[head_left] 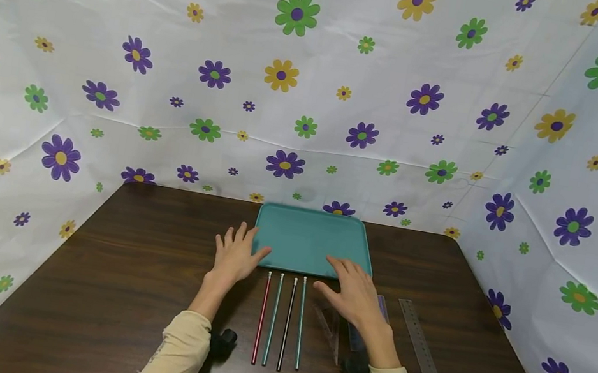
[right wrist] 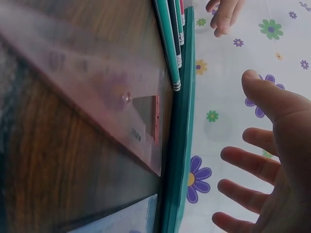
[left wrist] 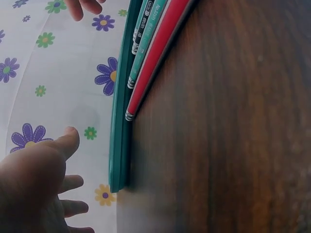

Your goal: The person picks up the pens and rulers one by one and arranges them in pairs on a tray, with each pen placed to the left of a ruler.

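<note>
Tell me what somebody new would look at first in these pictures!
Probably the flowery sheet, with big purple, green and yellow flowers, rising behind and beside the dark table. Next might come the teal tray, near the middle of the table's far edge. Just in front of it, four pencils lie side by side: one red, two teal and one black.

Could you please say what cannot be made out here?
- Head view: middle of the flat blue-purple item, hidden by the right hand.
- Left wrist view: tip of the long red pencil, cut off by the top edge.
- Right wrist view: most lettering on the pinkish plastic triangle, blurred.
</note>
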A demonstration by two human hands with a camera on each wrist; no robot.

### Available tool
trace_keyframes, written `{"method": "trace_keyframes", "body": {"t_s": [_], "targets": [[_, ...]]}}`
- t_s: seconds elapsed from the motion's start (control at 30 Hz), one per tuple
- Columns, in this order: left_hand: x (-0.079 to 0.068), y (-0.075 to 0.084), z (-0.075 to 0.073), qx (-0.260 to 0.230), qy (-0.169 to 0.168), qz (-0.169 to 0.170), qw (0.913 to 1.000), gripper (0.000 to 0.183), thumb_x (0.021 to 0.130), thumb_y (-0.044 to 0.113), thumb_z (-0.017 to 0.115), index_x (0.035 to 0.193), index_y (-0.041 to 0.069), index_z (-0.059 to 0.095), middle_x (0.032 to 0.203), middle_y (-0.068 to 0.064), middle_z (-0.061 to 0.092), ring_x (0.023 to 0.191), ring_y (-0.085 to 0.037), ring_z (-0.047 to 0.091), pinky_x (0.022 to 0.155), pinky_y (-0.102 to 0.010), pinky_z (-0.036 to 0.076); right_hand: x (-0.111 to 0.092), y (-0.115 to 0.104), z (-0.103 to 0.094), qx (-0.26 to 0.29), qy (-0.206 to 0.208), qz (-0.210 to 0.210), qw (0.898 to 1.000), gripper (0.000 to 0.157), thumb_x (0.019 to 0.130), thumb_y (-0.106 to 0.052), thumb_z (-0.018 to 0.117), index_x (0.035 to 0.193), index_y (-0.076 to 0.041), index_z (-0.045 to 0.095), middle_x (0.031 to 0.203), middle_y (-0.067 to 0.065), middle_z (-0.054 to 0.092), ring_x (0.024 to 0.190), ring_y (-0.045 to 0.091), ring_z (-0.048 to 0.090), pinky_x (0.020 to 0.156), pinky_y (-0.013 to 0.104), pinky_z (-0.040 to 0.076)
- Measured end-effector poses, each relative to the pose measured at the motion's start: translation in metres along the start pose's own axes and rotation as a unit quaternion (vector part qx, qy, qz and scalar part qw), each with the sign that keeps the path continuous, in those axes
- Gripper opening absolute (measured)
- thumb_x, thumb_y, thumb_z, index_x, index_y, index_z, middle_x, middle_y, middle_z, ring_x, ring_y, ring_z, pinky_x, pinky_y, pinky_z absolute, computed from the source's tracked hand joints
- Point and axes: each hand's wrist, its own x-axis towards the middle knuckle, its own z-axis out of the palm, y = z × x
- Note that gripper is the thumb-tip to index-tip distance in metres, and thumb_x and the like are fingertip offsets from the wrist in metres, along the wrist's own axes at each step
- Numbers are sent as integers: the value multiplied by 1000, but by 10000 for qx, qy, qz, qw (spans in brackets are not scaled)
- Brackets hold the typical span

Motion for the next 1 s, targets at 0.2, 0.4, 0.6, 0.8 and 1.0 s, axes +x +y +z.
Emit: {"method": "trace_keyframes", "body": {"t_s": [0.2,0.4,0.6,0.8,1.0], "targets": [[0,-3,1,-166,-76,-143,9997,71,99,53,52,154,11,37,164,-21,21,149,-50,14,117,-72,4,1,-2,1,-76,-13,-32,10000,69,90,-50,68,147,-15,50,139,13,57,127,38,53,103,61,43],[0,-7,1,-177,-177,-267,9993,70,100,54,50,154,13,37,163,-22,21,149,-51,15,116,-74,4,2,-6,2,-178,78,-151,9997,67,91,-52,67,146,-16,52,136,13,60,120,36,58,96,56,50],[-1,-9,3,-27,-205,-367,9991,67,100,53,49,152,11,41,162,-23,24,147,-53,18,111,-79,5,3,-11,3,-142,113,-238,9996,65,90,-48,69,144,-16,54,134,12,61,116,36,60,92,55,52],[-1,-12,4,10,-249,-444,9987,63,102,50,47,149,8,45,161,-24,26,146,-54,19,108,-82,5,3,-17,2,-66,121,-241,9996,62,90,-47,69,143,-17,56,132,10,63,114,34,61,89,54,53],[-2,-14,3,64,-352,-497,9981,55,104,43,46,146,7,49,159,-24,30,145,-55,21,106,-84,8,5,-22,2,-20,61,-272,9996,61,91,-47,69,141,-15,57,130,8,64,114,32,61,90,52,53]]}}
